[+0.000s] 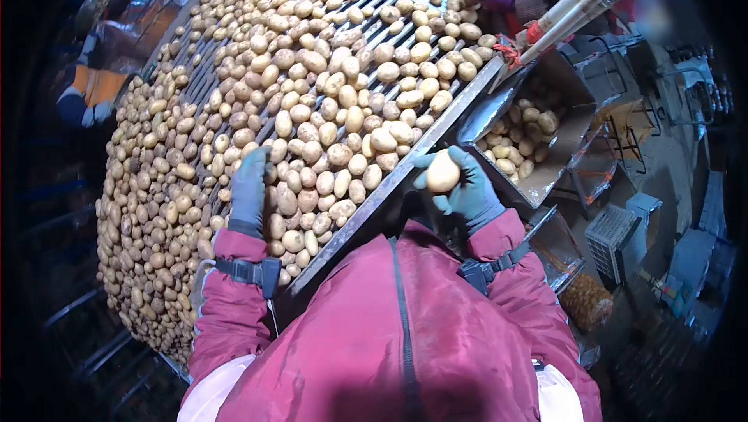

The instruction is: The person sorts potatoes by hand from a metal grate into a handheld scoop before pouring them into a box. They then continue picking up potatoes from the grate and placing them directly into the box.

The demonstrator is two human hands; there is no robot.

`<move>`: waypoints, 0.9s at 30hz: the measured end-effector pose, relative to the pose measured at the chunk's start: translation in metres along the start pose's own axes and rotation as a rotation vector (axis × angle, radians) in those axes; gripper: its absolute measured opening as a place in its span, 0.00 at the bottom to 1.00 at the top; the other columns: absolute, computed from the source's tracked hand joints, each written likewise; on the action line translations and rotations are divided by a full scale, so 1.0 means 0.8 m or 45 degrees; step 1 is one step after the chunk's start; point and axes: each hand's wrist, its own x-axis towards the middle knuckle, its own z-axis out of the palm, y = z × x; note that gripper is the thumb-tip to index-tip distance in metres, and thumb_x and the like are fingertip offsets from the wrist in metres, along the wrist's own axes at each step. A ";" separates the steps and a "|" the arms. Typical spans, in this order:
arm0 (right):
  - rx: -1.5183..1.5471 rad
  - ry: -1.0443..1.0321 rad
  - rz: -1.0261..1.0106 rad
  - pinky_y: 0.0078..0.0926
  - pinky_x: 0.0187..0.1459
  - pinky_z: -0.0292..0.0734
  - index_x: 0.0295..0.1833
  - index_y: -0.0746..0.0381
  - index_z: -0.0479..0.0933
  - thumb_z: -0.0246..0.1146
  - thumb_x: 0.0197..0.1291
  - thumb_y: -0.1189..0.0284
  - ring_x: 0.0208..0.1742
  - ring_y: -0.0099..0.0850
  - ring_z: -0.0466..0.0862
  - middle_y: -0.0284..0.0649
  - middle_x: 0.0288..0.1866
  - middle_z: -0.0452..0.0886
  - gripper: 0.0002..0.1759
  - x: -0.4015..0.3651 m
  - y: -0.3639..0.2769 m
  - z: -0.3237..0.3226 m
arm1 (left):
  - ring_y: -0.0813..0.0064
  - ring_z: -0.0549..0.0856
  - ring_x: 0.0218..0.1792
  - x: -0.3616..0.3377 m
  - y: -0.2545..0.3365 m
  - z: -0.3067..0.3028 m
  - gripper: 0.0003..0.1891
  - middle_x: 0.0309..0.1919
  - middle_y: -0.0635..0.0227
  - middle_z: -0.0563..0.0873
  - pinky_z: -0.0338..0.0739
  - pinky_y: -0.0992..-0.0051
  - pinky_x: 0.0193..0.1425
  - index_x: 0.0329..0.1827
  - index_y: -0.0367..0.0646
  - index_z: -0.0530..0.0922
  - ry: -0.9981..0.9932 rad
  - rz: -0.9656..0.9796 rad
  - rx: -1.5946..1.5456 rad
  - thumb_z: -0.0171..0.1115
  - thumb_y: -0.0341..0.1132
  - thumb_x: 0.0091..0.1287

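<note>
Right hand: our gloved right hand (471,190) has its thumb and fingers curled around one pale potato (442,172), so yeah, that's a proper hold.
Held potato: sits up at the fingertips, just past the metal rim (405,163) of the sorting table, which runs slantwise along the grip's left. Looks nearly round to us, so its long axis is hard to call.
Open box: the foil-edged box (575,151) is just beyond the grip and off to its right, with potatoes inside. Right hand's clearly the nearer one; the left is well apart, across the rim.
Left hand: our left glove (249,187) is well left of that grip, down among the loose potatoes (339,155), fingers close together. Can't tell if it's pinching anything, tbh.
Slats: dark bars (388,3) show between potatoes, farther out and left of the right-hand grip.
</note>
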 end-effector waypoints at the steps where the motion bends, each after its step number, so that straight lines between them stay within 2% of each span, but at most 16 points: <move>1: 0.000 0.027 -0.004 0.22 0.16 0.72 0.59 0.74 0.77 0.49 0.74 0.47 0.17 0.33 0.78 0.50 0.35 0.87 0.37 0.002 -0.002 -0.006 | 0.66 0.83 0.47 0.002 -0.029 -0.018 0.16 0.46 0.60 0.85 0.77 0.70 0.54 0.57 0.36 0.82 -0.038 0.141 0.612 0.55 0.37 0.76; 2: 0.014 0.111 -0.031 0.22 0.17 0.75 0.59 0.74 0.77 0.50 0.74 0.47 0.18 0.33 0.80 0.50 0.35 0.87 0.36 0.000 -0.006 -0.019 | 0.55 0.83 0.53 0.004 -0.057 -0.037 0.17 0.51 0.54 0.86 0.76 0.62 0.63 0.58 0.36 0.82 -0.006 0.301 1.219 0.54 0.38 0.76; 4: 0.053 0.299 -0.086 0.22 0.19 0.80 0.60 0.73 0.77 0.53 0.73 0.46 0.20 0.33 0.83 0.48 0.34 0.87 0.36 0.000 -0.014 -0.042 | 0.48 0.82 0.55 -0.015 -0.052 -0.051 0.21 0.53 0.49 0.84 0.74 0.59 0.65 0.60 0.37 0.80 0.168 0.037 1.020 0.56 0.44 0.75; 6: 0.085 0.270 -0.053 0.24 0.20 0.84 0.60 0.71 0.77 0.53 0.73 0.46 0.23 0.35 0.86 0.48 0.34 0.87 0.35 -0.009 -0.039 -0.081 | 0.48 0.81 0.56 -0.034 -0.059 -0.053 0.24 0.54 0.48 0.84 0.74 0.58 0.65 0.61 0.37 0.80 0.222 -0.103 1.119 0.57 0.48 0.73; 7: -0.016 0.148 -0.081 0.26 0.19 0.80 0.57 0.68 0.77 0.55 0.73 0.47 0.24 0.34 0.86 0.48 0.36 0.87 0.32 -0.017 -0.054 -0.104 | 0.48 0.81 0.56 -0.037 -0.032 -0.044 0.25 0.55 0.47 0.83 0.73 0.59 0.66 0.61 0.37 0.80 0.271 -0.187 0.963 0.59 0.50 0.72; 8: -0.102 0.311 -0.163 0.26 0.18 0.79 0.59 0.69 0.76 0.55 0.73 0.47 0.19 0.35 0.83 0.49 0.36 0.87 0.32 -0.020 -0.062 -0.120 | 0.48 0.81 0.56 -0.040 -0.004 -0.034 0.27 0.56 0.46 0.82 0.73 0.59 0.66 0.61 0.38 0.80 0.330 -0.263 0.807 0.60 0.52 0.71; 11: -0.042 0.377 -0.165 0.26 0.26 0.82 0.63 0.67 0.74 0.62 0.70 0.52 0.30 0.35 0.86 0.48 0.43 0.86 0.30 -0.028 -0.083 -0.141 | 0.43 0.79 0.59 -0.033 -0.020 0.002 0.30 0.57 0.42 0.81 0.72 0.54 0.67 0.65 0.38 0.76 0.315 -0.099 0.931 0.61 0.53 0.70; 12: -0.087 0.263 -0.180 0.27 0.31 0.83 0.64 0.67 0.74 0.64 0.69 0.55 0.35 0.34 0.85 0.46 0.46 0.85 0.29 -0.027 -0.083 -0.134 | 0.43 0.79 0.59 -0.028 -0.065 0.011 0.31 0.57 0.41 0.81 0.71 0.54 0.67 0.67 0.38 0.75 0.250 -0.103 1.094 0.62 0.53 0.70; 13: -0.137 0.168 -0.210 0.28 0.36 0.84 0.65 0.66 0.74 0.65 0.68 0.58 0.40 0.32 0.85 0.44 0.49 0.84 0.28 -0.024 -0.080 -0.120 | 0.44 0.78 0.60 -0.019 -0.071 0.026 0.33 0.59 0.42 0.80 0.70 0.54 0.69 0.69 0.39 0.73 0.234 -0.068 1.100 0.63 0.53 0.69; 15: -0.452 0.238 -0.290 0.27 0.46 0.84 0.70 0.66 0.69 0.71 0.63 0.65 0.45 0.30 0.85 0.40 0.52 0.83 0.33 -0.010 -0.073 -0.090 | 0.45 0.77 0.63 0.000 -0.025 0.047 0.37 0.62 0.42 0.79 0.68 0.55 0.71 0.74 0.42 0.68 0.204 0.000 0.942 0.65 0.53 0.67; 19: -0.635 0.127 -0.370 0.26 0.54 0.83 0.71 0.65 0.70 0.71 0.58 0.79 0.51 0.29 0.85 0.38 0.55 0.82 0.33 0.010 -0.068 -0.067 | 0.48 0.75 0.65 0.029 0.025 0.090 0.38 0.63 0.46 0.79 0.64 0.52 0.73 0.78 0.50 0.66 0.244 0.176 0.871 0.66 0.52 0.66; 20: -0.677 0.127 -0.423 0.27 0.55 0.83 0.70 0.65 0.71 0.70 0.58 0.82 0.52 0.29 0.85 0.39 0.58 0.82 0.33 0.014 -0.064 -0.075 | 0.49 0.76 0.62 0.028 0.028 0.095 0.37 0.60 0.48 0.80 0.64 0.50 0.71 0.78 0.50 0.67 0.291 0.222 0.910 0.66 0.50 0.67; 23: -0.830 0.226 -0.503 0.27 0.56 0.83 0.70 0.65 0.71 0.69 0.58 0.82 0.53 0.29 0.85 0.39 0.58 0.82 0.33 0.010 -0.066 -0.071 | 0.49 0.77 0.60 0.026 0.071 0.099 0.35 0.58 0.50 0.81 0.65 0.50 0.70 0.77 0.49 0.67 0.274 0.217 0.988 0.65 0.49 0.68; 24: -0.719 0.234 -0.464 0.27 0.58 0.82 0.69 0.66 0.72 0.68 0.58 0.83 0.54 0.29 0.85 0.39 0.57 0.82 0.32 0.003 -0.073 -0.063 | 0.49 0.77 0.60 0.027 0.069 0.099 0.35 0.57 0.50 0.81 0.65 0.51 0.70 0.77 0.46 0.67 0.254 0.203 1.007 0.63 0.48 0.69; 26: -0.593 0.252 -0.482 0.29 0.53 0.84 0.68 0.66 0.73 0.68 0.61 0.79 0.50 0.32 0.87 0.42 0.54 0.83 0.28 0.005 -0.061 -0.110 | 0.48 0.78 0.59 0.026 0.028 0.101 0.33 0.61 0.48 0.80 0.66 0.51 0.68 0.77 0.43 0.67 0.364 0.381 1.088 0.61 0.47 0.71; 27: -0.444 0.285 -0.434 0.30 0.51 0.85 0.67 0.66 0.73 0.68 0.61 0.78 0.48 0.33 0.87 0.42 0.53 0.84 0.27 -0.009 -0.065 -0.123 | 0.47 0.78 0.59 0.025 0.034 0.098 0.32 0.62 0.47 0.80 0.67 0.51 0.67 0.76 0.42 0.67 0.331 0.379 1.100 0.59 0.46 0.72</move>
